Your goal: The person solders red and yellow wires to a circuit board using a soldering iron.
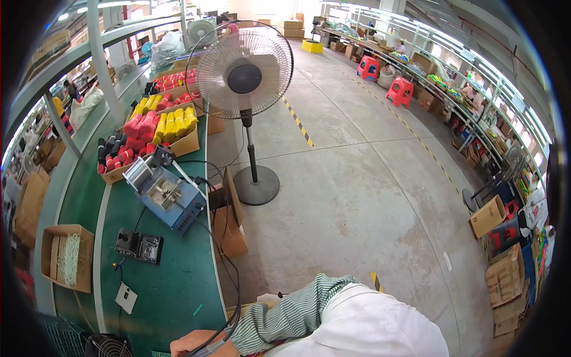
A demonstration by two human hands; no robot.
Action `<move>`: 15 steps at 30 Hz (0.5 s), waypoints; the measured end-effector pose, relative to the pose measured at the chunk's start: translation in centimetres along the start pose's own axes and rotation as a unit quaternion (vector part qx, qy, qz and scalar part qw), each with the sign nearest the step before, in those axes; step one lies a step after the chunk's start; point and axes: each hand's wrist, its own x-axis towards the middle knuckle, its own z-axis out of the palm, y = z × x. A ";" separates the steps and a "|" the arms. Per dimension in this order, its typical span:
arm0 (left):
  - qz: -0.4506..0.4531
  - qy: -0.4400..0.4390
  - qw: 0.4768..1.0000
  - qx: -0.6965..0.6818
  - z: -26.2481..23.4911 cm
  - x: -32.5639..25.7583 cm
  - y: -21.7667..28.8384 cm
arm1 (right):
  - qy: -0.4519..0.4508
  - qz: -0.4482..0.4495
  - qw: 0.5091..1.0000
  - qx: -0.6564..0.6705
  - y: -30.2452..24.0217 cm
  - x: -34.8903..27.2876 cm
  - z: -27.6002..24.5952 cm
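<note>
My right hand (193,343) rests low at the picture's lower edge, over the green bench top (178,279). Its arm wears a green-and-white striped sleeve (291,312). The fingers are mostly cut off, so what they hold is hidden. A sliver of green board (159,354) shows beside them. Black cables (237,291) run down across the wrist. My left hand is out of the picture. Farther up the bench lie a small white plate-like piece (125,298), a black soldering-iron stand (138,246) and a blue benchtop machine (166,196) with a metal reel.
Cartons of red, yellow and black wire bundles (160,125) sit beyond the machine. An open box of pale wires (68,260) stands on the left. A pedestal fan (245,78) rises beside the bench. A cooling fan (108,346) is at bottom left. Red stools (399,90) stand across the aisle.
</note>
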 end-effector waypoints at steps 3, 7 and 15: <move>-0.085 0.003 0.996 0.018 -0.3 -1.1 -0.7 | -0.043 0.054 0.984 -0.165 -4.0 1.2 1.7; -0.183 -0.016 0.983 0.017 -0.8 -2.5 -1.1 | -0.016 -0.044 0.975 -0.219 -6.4 0.9 3.4; -0.297 0.051 0.927 -0.224 0.7 -6.1 -3.6 | -0.042 0.121 0.955 -0.268 -10.8 1.6 5.0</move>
